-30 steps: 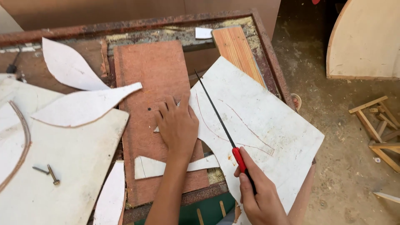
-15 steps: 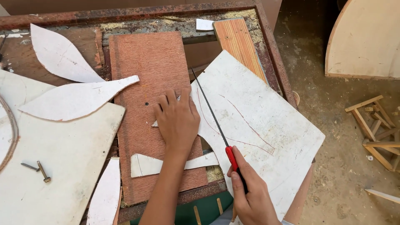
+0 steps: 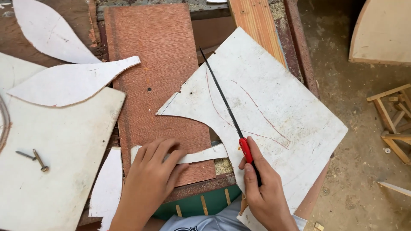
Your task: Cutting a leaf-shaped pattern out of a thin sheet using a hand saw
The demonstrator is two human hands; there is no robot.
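Head view, taking the reddish plywood board [image 3: 158,85] as my landmark: left of it I see two bolts [image 3: 32,157] on a white panel [image 3: 55,171]. On its near edge my left hand [image 3: 150,179] lies flat, fingers spread, pressing a narrow white offcut strip [image 3: 201,155]. Right of it, my right hand [image 3: 265,192] grips the red-handled saw [image 3: 227,111], whose blade runs away and leftward across the white marked sheet [image 3: 274,107], nearer that hand.
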